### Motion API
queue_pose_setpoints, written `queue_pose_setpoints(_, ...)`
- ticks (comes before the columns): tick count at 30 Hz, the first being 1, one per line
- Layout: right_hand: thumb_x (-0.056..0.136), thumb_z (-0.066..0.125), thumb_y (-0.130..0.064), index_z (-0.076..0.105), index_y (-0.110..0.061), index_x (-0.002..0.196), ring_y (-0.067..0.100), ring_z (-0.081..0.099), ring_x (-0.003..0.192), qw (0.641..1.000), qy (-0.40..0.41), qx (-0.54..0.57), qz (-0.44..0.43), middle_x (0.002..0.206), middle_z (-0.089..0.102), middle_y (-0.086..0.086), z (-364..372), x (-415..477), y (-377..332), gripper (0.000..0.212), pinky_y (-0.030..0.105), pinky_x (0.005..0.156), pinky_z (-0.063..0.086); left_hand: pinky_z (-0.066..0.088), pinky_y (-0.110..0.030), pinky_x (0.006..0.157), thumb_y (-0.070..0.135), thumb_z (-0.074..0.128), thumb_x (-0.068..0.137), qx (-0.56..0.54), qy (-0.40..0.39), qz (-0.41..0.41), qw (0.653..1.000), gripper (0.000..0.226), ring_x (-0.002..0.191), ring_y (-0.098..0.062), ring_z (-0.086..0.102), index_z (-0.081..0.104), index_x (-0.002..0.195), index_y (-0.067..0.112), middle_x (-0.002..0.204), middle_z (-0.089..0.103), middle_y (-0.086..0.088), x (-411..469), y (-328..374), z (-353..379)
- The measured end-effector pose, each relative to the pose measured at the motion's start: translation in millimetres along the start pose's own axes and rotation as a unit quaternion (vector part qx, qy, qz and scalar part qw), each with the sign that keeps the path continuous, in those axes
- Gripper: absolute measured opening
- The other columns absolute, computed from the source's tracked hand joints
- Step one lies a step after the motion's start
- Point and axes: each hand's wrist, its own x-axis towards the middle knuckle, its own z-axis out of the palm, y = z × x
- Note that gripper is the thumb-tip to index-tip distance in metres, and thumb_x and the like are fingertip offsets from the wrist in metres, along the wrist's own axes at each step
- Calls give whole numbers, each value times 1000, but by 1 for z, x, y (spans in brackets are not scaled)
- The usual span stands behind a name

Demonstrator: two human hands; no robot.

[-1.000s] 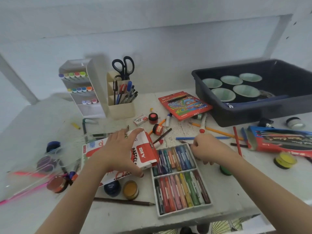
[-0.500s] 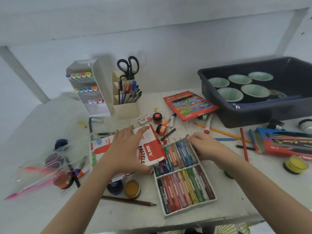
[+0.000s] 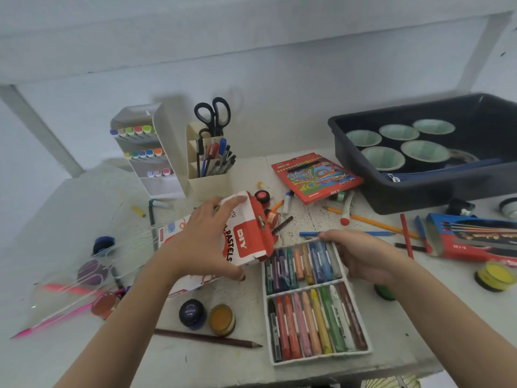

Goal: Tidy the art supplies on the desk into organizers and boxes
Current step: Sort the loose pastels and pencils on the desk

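A white tray of oil pastels [image 3: 314, 357] lies at the desk's front, two rows of coloured sticks in it. My right hand [image 3: 361, 256] grips the tray's far right corner. My left hand [image 3: 204, 242] holds the red-and-white pastel box sleeve [image 3: 249, 242], its open end tilted up and facing the tray's left side. The sleeve's mouth sits just left of the tray's far row.
Loose pencils [image 3: 369, 224], paint pots [image 3: 193, 313] and markers litter the desk. A white marker organizer [image 3: 156, 152] and pen holder with scissors [image 3: 209, 163] stand at the back. A dark bin [image 3: 436, 189] with cups sits far right, a blue pencil box [image 3: 475, 242] in front of it.
My left hand has lifted and tilted the sleeve's open end up. My right hand has shifted onto the tray's far right corner.
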Motion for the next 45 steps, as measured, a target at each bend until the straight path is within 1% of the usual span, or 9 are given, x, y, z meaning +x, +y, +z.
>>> queue_pose_setpoints(6, 82, 42, -15, 47, -10, 91, 25, 64, 58, 996, -3, 90, 15, 73, 65, 13, -22, -3, -2, 11, 31, 50, 53, 28, -39, 109, 34, 81, 62, -9, -134, -22, 991, 114, 136, -14, 17, 0, 140, 51, 152, 5, 16, 7, -7, -7)
queue_pose_setpoints(9, 74, 41, -12, 47, -7, 93, 27, 66, 58, 995, -19, 92, 36, 75, 67, 16, -29, -5, -5, 21, 33, 49, 54, 27, -39, 111, 41, 77, 68, 24, -138, -32, 990, 99, 139, -15, 14, 11, 143, 44, 154, 3, 14, 9, -2, -2)
queue_pose_setpoints(21, 86, 52, -30, 57, -10, 94, 23, 67, 62, 998, -28, -14, 60, 77, 70, 12, -30, 9, -10, 23, 31, 55, 54, 35, -44, 101, 60, 55, 78, 83, 52, -5, 995, 45, 101, -11, 45, 40, 107, 30, 109, 49, 10, 2, 30, 25)
queue_pose_setpoints(28, 92, 57, -31, 57, -14, 106, 25, 70, 74, 998, -28, -28, 57, 90, 72, 13, -32, 12, -13, 22, 37, 66, 57, 45, -26, 64, 40, 50, 89, 43, 208, -35, 976, 20, 73, -6, 51, 54, 96, 23, 83, 58, 10, -1, 29, 20)
queue_pose_setpoints(31, 90, 58, -32, 57, -10, 107, 25, 70, 75, 997, -45, -21, 56, 93, 72, 14, -33, 9, -14, 28, 35, 63, 57, 32, -22, 47, 28, 49, 91, 26, 274, -60, 960, 14, 57, -4, 46, 53, 79, 21, 63, 51, 11, -3, 31, 18)
queue_pose_setpoints(34, 77, 66, -35, 60, -9, 105, 26, 71, 79, 996, -71, 0, 47, 97, 72, 15, -33, 5, -14, 39, 36, 64, 58, 32, -19, 40, 22, 52, 91, -22, 319, -69, 945, 5, 49, -4, 49, 48, 93, 21, 59, 50, 13, -7, 31, 15)
queue_pose_setpoints(37, 69, 67, -32, 61, -9, 105, 27, 71, 80, 995, -90, 34, 37, 97, 72, 15, -36, 2, -13, 43, 36, 62, 58, 27, -16, 37, 9, 46, 90, -31, 337, -54, 939, 33, 41, -5, 45, 39, 118, 24, 55, 47, 12, -11, 31, 13)
queue_pose_setpoints(41, 73, 62, -26, 57, -7, 107, 30, 69, 79, 992, -89, 86, 32, 94, 70, 18, -41, 2, -13, 39, 41, 71, 58, 45, -29, 61, -7, 46, 84, -60, 315, -62, 945, 32, 75, -19, 56, 68, 89, 15, 91, 66, -5, -12, 26, 12)
queue_pose_setpoints(45, 70, 58, -27, 57, -6, 103, 28, 69, 73, 992, -73, 101, 18, 88, 70, 18, -43, -1, -15, 39, 35, 62, 58, 35, -10, 67, -5, 51, 83, -86, 300, -86, 946, 34, 89, -8, 51, 70, 104, 14, 107, 67, -2, -13, 25, 14)
